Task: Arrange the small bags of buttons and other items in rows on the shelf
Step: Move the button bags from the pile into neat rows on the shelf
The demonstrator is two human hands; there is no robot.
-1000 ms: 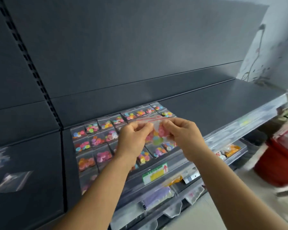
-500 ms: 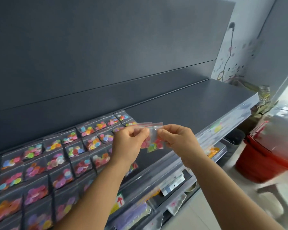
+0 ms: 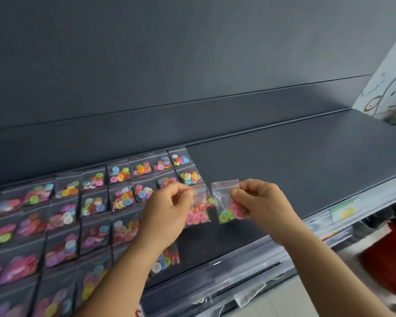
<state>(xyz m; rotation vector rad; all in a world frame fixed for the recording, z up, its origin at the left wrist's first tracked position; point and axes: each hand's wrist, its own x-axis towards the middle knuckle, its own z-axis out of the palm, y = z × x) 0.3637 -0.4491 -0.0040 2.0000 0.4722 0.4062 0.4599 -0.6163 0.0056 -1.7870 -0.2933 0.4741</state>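
My left hand (image 3: 167, 213) pinches the top of a small clear bag of pink and red buttons (image 3: 198, 213) just above the dark shelf (image 3: 284, 170). Beside it, my right hand (image 3: 258, 207) pinches a second clear bag with pink, green and blue buttons (image 3: 228, 208). The two bags hang side by side with a narrow gap between them. Several rows of button bags (image 3: 89, 202) lie on the left part of the shelf, ending near a back-row bag (image 3: 178, 159). My left forearm hides some of the front bags.
The right half of the shelf surface is bare dark metal up to its clear front rail (image 3: 343, 211). Lower shelves with more packets (image 3: 249, 296) sit under the rail. A red bucket (image 3: 389, 255) stands on the floor at the right.
The bags held together between both hands have been pulled apart, one now in each hand. The view has swung right along the shelf and moved closer.
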